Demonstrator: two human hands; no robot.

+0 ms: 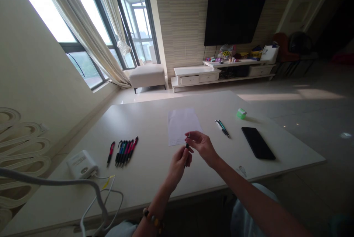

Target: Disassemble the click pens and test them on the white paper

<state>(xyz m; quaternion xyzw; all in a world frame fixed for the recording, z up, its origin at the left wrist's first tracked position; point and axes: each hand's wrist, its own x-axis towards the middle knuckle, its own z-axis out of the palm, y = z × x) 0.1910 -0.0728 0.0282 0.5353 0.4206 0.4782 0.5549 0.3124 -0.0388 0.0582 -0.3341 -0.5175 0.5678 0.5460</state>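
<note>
Over the near edge of a white sheet of paper (184, 122), my two hands meet around one dark pen (187, 144). My left hand (181, 159) is closed around its lower part. The fingers of my right hand (201, 144) pinch its upper end. Much of the pen is hidden by my fingers. To the left lies a row of several coloured pens (125, 152), with one red and black pen (110, 154) apart from them. Two pens (222, 129) lie side by side to the right of the paper.
A black phone (257, 143) and a small green box (241, 113) lie on the right of the white table (149, 119). At left sit a white power adapter (82, 165) and loose cables (110, 192). A small clear piece (242, 171) lies near the front edge.
</note>
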